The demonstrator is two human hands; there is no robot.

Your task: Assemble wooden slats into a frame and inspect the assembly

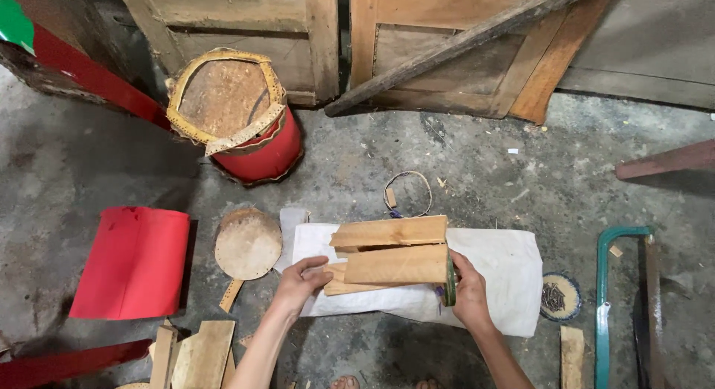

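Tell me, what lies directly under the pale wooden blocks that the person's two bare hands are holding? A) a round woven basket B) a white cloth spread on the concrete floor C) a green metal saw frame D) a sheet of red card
B: the pale wooden blocks, gripped by the left hand and right hand, sit over a white cloth spread flat on the grey concrete floor.

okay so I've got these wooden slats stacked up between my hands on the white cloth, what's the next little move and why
Probably nudge the lowest slat rightward with your left hand until it sits flush under the others. The wooden slats lie staggered on the white cloth, their left ends uneven, while your right hand braces the right ends, beside a dark green ring.
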